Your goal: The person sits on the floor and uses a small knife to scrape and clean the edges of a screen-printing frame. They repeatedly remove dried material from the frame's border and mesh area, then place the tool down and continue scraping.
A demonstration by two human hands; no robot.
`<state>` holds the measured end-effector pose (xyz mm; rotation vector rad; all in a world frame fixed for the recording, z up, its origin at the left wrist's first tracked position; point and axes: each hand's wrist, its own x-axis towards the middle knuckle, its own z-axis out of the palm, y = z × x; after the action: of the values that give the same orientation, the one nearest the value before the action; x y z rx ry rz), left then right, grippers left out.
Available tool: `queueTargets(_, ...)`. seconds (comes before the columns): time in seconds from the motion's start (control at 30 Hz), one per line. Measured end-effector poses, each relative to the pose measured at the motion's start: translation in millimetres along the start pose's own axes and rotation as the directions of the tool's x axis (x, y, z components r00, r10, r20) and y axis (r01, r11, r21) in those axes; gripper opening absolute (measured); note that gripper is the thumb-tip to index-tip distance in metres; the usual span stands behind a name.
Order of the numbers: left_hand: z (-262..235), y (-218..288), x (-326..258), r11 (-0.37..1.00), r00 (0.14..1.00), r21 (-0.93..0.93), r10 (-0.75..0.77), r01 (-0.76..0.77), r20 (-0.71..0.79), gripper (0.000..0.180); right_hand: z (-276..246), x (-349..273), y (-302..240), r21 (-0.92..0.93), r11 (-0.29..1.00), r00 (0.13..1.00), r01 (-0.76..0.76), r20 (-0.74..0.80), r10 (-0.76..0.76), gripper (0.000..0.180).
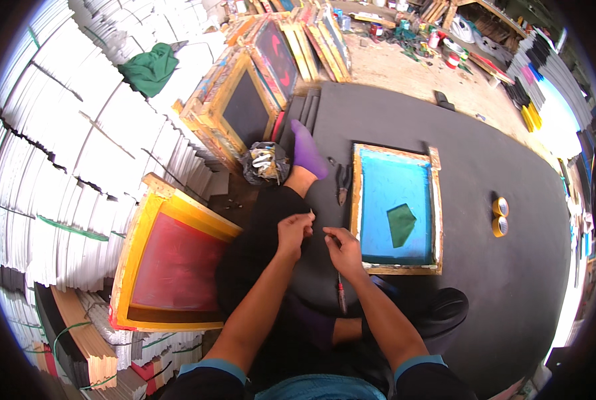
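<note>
My left hand (pixel 294 235) is closed in a pinch above my lap. Something tiny and pale shows at its fingertips, too small to name. Just to the right, my right hand (pixel 344 249) also has thumb and finger pressed together; anything between them cannot be made out. The two hands are close but apart. Beside my right hand lies a wooden screen-printing frame (pixel 436 227) with blue mesh (pixel 384 180) and a folded green cloth (pixel 401 224) on it. Pliers (pixel 343 183) rest at the frame's left edge. A screwdriver (pixel 342 295) with a red handle lies below my right wrist.
Two yellow tape rolls (pixel 500 217) sit on the black surface (pixel 511 287). A red-meshed frame (pixel 148 267) leans at left, near tall white sheet stacks (pixel 51 167). A black bag of scraps (pixel 266 163) stands by my purple-socked foot (pixel 307 153). More frames (pixel 244 100) lean behind.
</note>
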<state>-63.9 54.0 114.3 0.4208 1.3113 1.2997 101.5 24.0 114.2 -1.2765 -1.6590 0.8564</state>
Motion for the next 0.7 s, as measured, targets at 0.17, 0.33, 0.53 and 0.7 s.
queueTargets(0.17,-33.7,51.3,85.2,0.96,0.929,0.137,0.272,-0.244,-0.252,0.019,13.7,4.2,-3.9,0.017,0.989,0.986,-0.147,0.078,0.145,0.024)
queueTargets(0.33,-67.8,64.0,178.9,0.744,0.81,0.637,0.492,-0.201,-0.319,0.025,17.0,-3.9,15.0,0.019,0.994,0.993,-0.104,0.059,0.103,0.022)
queueTargets(0.53,-72.9,72.9,208.8,0.503,0.846,0.862,0.485,-0.064,-0.221,0.026,-10.2,-14.3,34.0,-0.062,0.993,0.995,-0.097,0.021,0.098,0.022)
queueTargets(0.7,-46.8,76.1,193.0,0.377,0.799,0.926,0.564,-0.025,-0.208,0.033,-37.7,-27.2,38.2,-0.078,0.957,0.956,-0.28,0.07,0.286,0.025)
